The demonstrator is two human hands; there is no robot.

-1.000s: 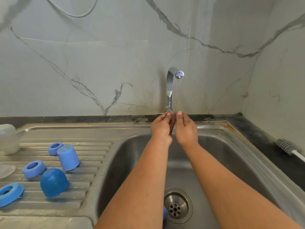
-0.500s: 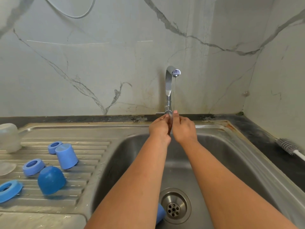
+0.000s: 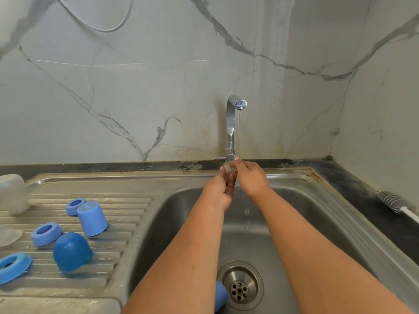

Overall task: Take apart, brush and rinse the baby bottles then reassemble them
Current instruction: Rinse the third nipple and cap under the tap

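Under the running tap (image 3: 234,114) my left hand (image 3: 218,191) and my right hand (image 3: 250,177) pinch a small clear teat (image 3: 229,168) between them, over the sink basin (image 3: 294,223). Water drips below the hands. On the draining board (image 3: 127,211) lie two blue caps (image 3: 91,218) (image 3: 71,251) and three blue screw rings (image 3: 46,233) (image 3: 13,266) (image 3: 76,206). A clear bottle (image 3: 12,193) stands upside down at the far left, with another clear teat (image 3: 9,236) in front of it. A blue part (image 3: 221,295) lies beside the drain (image 3: 240,285), partly hidden by my left arm.
A white-handled bottle brush (image 3: 395,203) lies on the dark counter right of the sink. The marble wall rises close behind the tap, and a side wall closes in on the right.
My hands have stayed under the stream. The left hand has dropped a little lower and turned, while the right hand's fingers now reach over the teat's top.
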